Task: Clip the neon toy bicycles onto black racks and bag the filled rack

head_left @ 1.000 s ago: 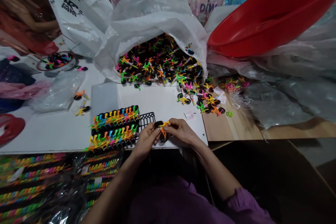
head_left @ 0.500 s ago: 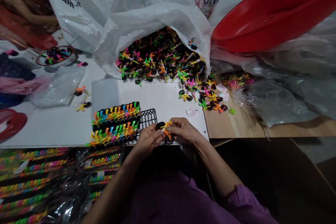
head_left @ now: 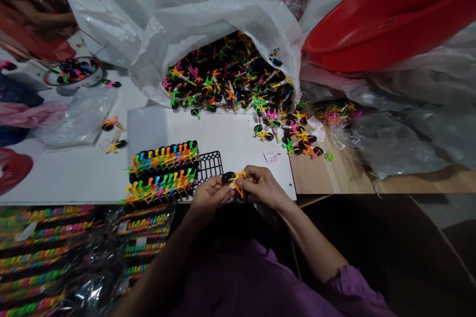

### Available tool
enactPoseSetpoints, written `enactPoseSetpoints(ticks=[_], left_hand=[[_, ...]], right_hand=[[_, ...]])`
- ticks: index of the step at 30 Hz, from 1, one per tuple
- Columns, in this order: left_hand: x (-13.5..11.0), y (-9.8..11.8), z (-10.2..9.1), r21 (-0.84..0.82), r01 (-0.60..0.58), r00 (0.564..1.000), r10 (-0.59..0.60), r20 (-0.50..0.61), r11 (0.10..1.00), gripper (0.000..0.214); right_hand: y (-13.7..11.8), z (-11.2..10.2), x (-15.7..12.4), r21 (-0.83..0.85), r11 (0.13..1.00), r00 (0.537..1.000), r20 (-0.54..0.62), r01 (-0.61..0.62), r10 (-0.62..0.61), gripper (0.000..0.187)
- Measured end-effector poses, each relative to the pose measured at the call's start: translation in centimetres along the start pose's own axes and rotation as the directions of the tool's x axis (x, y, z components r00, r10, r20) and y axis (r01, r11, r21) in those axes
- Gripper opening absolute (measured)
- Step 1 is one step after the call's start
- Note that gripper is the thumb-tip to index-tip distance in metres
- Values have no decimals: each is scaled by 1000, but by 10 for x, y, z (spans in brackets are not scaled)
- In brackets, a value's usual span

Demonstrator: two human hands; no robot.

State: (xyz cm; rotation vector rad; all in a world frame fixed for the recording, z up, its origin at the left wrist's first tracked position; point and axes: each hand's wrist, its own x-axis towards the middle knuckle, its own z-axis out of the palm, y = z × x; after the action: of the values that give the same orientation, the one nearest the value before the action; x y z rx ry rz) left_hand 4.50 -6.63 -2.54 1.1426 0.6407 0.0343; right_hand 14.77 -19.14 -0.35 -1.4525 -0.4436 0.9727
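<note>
Both my hands pinch one small toy bicycle point(head_left: 233, 184) with an orange and yellow frame and black wheels, at the near edge of the white board point(head_left: 230, 141). My left hand point(head_left: 210, 194) grips it from the left, my right hand point(head_left: 262, 184) from the right. Just left of my hands lies a black grid tray point(head_left: 210, 164) holding two rows of coloured toy bicycles point(head_left: 162, 172); its right end is bare.
A big white plastic sack point(head_left: 219, 15) spills a heap of loose toy bicycles point(head_left: 230, 79) onto the board. A red basin point(head_left: 390, 15) leans at the right. Bagged filled trays point(head_left: 48, 252) lie near left. A small bowl of bicycles point(head_left: 72, 70) and another person point(head_left: 29, 5) sit far left.
My hands have kept hold of the toy bicycle and turned it slightly. The view has shifted a little; everything else stays where it was.
</note>
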Motion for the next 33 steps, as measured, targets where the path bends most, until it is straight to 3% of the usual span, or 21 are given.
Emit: enactPoseSetpoints(ticks=[3, 8, 12, 14, 16, 17, 18, 22, 24, 27, 30, 32, 33], left_hand=[[2, -10, 7, 29, -38, 991, 42, -125, 999, 34], [3, -12, 18, 14, -64, 984, 65, -165, 998, 36], [5, -4, 19, -60, -119, 981, 108, -159, 991, 42], [9, 0, 17, -97, -168, 964, 143, -225, 981, 41], [15, 3, 17, -95, -226, 931, 187, -313, 969, 39], [18, 4, 19, -86, -254, 915, 211, -343, 963, 38], [21, 5, 21, -69, -284, 902, 242, -358, 956, 36], [26, 1, 37, 129, -423, 846, 442, -298, 897, 22], [21, 0, 45, 250, -476, 808, 531, -254, 844, 15], [1, 13, 43, 443, -527, 753, 640, -152, 725, 15], [-26, 39, 17, 722, -528, 665, 747, 24, 447, 41], [-40, 53, -10, 855, -460, 601, 793, 103, 238, 40], [-44, 56, -24, 894, -420, 597, 789, 141, 158, 36]], right_hand=[[9, 1, 2, -207, 978, 990, -129, 34, -62, 26], [12, -7, 14, -192, 977, 995, -22, 88, -94, 28], [1, -8, 22, -405, 899, 983, -7, 165, -183, 25], [-5, -4, 19, -525, 817, 946, -66, 238, -318, 21], [-8, 3, 10, -598, 742, 859, -167, 302, -484, 19], [-8, 7, 5, -614, 728, 823, -216, 305, -526, 19], [-5, 10, 1, -614, 737, 814, -252, 283, -523, 19], [13, 21, -2, -406, 906, 940, -245, 123, -238, 23], [19, 24, 4, -262, 958, 951, -249, 117, -185, 25], [16, 29, 15, -163, 972, 939, -271, 172, -212, 24], [13, 40, 25, -115, 963, 944, -201, 243, -263, 21], [18, 50, 33, -140, 950, 950, -110, 278, -294, 20], [23, 56, 37, -192, 937, 950, -60, 291, -307, 18]])
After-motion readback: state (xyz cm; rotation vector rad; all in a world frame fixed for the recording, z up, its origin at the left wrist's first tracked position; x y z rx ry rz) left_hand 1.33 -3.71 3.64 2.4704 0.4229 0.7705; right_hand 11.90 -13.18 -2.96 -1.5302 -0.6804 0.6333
